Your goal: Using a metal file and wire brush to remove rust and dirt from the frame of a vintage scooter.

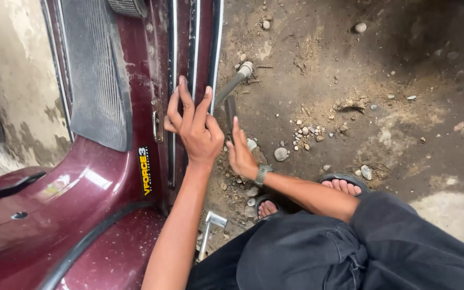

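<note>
Left hand [197, 131] lies open, fingertips on the chrome trim strips [194, 48] of the maroon scooter floorboard [135, 64]; rigid, slick metal, best pinched edgewise. Right hand [241, 153] open, empty.

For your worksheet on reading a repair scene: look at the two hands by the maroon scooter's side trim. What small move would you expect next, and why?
Probably the right hand closes on the dark tool handle and steadies it. Its fingers already touch the handle, which stands beside the scooter's edge, while the left hand presses flat on the chrome strips of the maroon panel, seemingly bracing it. What the tool's tip engages is hidden.
</note>
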